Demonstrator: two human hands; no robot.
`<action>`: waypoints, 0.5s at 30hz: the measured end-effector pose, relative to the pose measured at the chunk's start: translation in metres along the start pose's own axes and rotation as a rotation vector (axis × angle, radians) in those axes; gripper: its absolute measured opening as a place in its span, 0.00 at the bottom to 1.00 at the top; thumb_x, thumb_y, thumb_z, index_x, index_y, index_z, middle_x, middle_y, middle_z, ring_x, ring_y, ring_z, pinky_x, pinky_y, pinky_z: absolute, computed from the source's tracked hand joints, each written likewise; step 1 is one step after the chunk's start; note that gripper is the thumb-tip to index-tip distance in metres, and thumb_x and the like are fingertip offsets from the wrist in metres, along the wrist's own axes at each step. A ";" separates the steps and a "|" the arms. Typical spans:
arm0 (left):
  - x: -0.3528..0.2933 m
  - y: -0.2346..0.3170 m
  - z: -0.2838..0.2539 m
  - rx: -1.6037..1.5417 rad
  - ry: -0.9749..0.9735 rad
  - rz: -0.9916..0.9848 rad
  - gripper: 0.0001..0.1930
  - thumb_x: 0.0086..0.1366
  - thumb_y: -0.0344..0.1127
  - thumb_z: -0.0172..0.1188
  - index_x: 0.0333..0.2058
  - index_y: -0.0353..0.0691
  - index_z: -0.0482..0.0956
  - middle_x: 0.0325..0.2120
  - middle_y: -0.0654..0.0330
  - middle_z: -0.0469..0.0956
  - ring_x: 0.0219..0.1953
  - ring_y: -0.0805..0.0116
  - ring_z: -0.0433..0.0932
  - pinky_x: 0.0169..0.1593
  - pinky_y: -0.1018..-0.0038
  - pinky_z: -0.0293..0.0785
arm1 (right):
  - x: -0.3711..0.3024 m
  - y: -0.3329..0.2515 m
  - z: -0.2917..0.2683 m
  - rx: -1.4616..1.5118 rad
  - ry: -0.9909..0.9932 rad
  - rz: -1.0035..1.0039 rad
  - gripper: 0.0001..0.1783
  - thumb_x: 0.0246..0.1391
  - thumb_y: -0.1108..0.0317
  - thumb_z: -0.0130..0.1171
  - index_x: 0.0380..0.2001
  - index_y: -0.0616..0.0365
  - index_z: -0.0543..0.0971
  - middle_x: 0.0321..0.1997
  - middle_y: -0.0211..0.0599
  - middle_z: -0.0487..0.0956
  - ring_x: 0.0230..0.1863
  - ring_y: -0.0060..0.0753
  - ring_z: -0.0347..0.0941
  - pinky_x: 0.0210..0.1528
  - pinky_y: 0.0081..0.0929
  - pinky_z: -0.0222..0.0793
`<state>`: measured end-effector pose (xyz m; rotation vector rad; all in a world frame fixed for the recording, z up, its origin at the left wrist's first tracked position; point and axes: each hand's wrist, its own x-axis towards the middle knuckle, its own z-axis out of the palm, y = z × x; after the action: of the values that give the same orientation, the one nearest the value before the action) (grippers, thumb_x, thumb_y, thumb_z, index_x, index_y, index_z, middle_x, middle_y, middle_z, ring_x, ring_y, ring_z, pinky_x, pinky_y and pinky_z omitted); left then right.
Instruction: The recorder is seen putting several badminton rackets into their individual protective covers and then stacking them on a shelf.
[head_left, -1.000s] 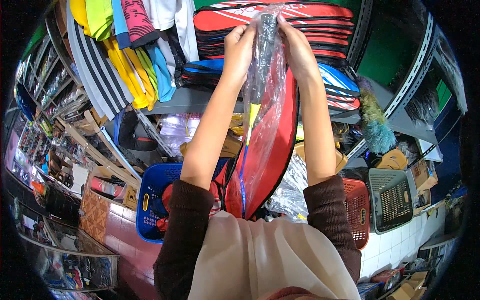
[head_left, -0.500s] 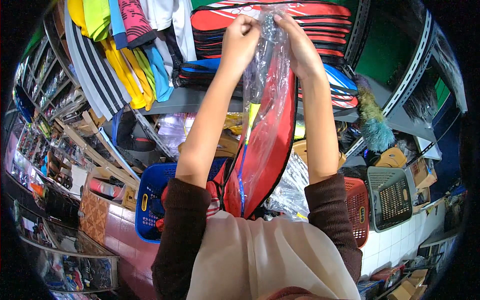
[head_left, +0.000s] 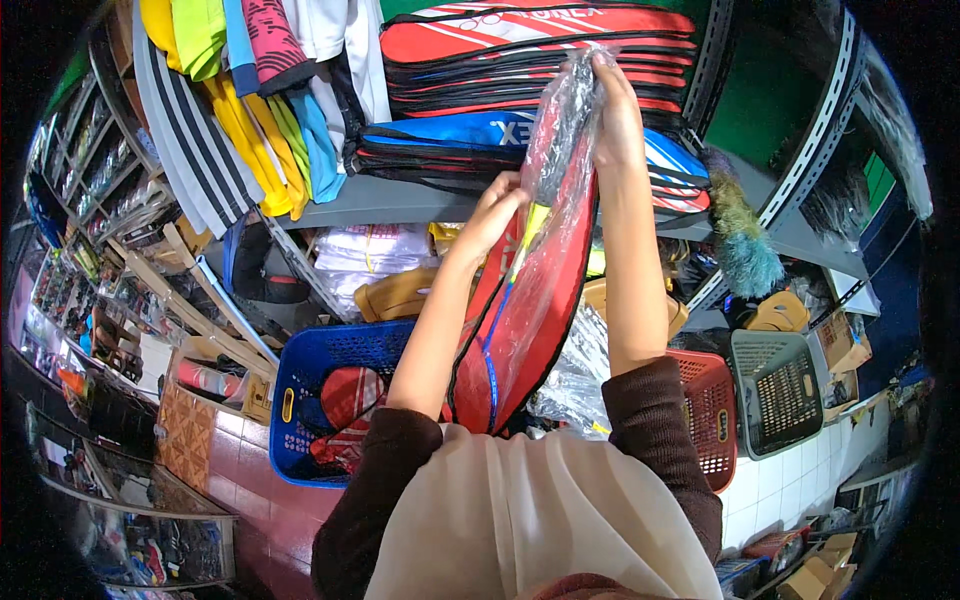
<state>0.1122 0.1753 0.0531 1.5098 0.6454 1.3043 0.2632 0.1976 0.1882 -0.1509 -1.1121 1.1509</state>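
A badminton racket (head_left: 489, 355) with a blue shaft, a yellow-green section and a dark grip slants upward inside a clear plastic sleeve (head_left: 540, 260). Behind it lies a long red racket bag (head_left: 560, 300) with black edging, its lower end close to my body. At the top, my right hand (head_left: 617, 115) is closed on the sleeve around the handle end. My left hand (head_left: 492, 215) is lower down, its fingers curled at the bag's left edge, beside the yellow-green section. The plastic and the hand hide part of that grip.
Red racket bags (head_left: 540, 40) and blue ones (head_left: 440, 135) lie stacked on a grey shelf (head_left: 400, 205). Colourful clothes (head_left: 270, 130) hang at the left. Below stand a blue basket (head_left: 300, 375), a red basket (head_left: 715, 430) and a grey basket (head_left: 780, 390). A feather duster (head_left: 745, 250) hangs at the right.
My left hand has come down from the sleeve's top to the bag's left edge. My right hand has shifted slightly right and down, and the racket leans more to the right.
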 end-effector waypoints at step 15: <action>-0.083 -0.021 -0.012 0.154 -0.240 -0.160 0.17 0.62 0.37 0.53 0.47 0.37 0.68 0.44 0.60 0.70 0.51 0.70 0.65 0.57 0.74 0.58 | -0.023 0.003 -0.002 -0.236 0.286 -0.384 0.11 0.60 0.62 0.47 0.34 0.59 0.72 0.26 0.31 0.75 0.23 0.21 0.70 0.25 0.20 0.67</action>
<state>0.0822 0.1142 -0.0011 1.6720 0.7063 0.9520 0.2634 0.1820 0.1709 -0.2644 -0.9661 0.6325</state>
